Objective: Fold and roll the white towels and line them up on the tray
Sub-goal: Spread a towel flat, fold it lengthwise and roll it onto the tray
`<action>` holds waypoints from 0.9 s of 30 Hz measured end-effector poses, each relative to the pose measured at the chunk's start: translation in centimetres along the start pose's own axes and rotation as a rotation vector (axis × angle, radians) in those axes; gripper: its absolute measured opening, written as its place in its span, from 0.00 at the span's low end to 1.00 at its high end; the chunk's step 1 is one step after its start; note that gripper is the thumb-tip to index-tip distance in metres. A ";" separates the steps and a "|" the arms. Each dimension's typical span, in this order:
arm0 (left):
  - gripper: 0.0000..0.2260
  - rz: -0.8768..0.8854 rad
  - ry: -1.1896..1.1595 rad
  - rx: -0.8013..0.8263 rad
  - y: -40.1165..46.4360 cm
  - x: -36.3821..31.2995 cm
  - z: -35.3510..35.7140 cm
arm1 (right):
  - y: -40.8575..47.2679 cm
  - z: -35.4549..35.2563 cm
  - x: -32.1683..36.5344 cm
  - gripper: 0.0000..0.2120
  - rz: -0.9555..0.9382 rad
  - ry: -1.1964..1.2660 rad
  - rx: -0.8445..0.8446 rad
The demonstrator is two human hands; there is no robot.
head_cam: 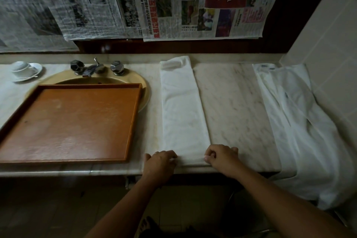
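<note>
Left hand (161,162), right hand (222,157) pinch towel (183,110) end.

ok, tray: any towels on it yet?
Empty. The tray shows only bare orange surface; the folded towel lies beside it on the counter.

1. Both bare forearms are reaching up from the bottom of the frame toward its lower middle, converging slightly.
2. The left hand (161,162) is lying knuckles-up, fingers curled and thumb pointing up-left, pinching the near end of the towel (183,114).
3. The right hand (222,157) is sitting just right of it, fingers curled, thumb and forefinger pinching the same towel end.
</note>
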State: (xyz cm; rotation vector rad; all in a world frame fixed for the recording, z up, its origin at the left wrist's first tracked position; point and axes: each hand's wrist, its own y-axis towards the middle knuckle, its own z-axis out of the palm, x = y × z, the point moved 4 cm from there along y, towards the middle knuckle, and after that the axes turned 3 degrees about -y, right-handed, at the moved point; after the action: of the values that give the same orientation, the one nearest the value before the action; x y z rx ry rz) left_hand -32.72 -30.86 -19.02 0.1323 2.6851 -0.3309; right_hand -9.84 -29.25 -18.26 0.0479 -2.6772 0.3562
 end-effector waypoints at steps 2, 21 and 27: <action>0.10 -0.034 -0.027 -0.032 0.0 -0.2 -0.1 | 0.0 0.2 0.2 0.07 -0.013 -0.070 -0.020; 0.14 0.498 0.391 -0.269 -3.5 -0.4 1.8 | -3.9 2.6 -0.9 0.15 -0.359 -0.247 -0.156; 0.10 0.174 0.233 -0.152 -2.9 -0.8 0.1 | -2.4 1.4 -0.8 0.05 -0.257 -0.162 -0.087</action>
State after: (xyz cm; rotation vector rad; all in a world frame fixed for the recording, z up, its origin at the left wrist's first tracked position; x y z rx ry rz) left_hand -32.38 -33.72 -18.16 0.3764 2.8895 -0.0590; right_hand -9.49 -31.90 -19.23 0.4061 -2.7972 0.1602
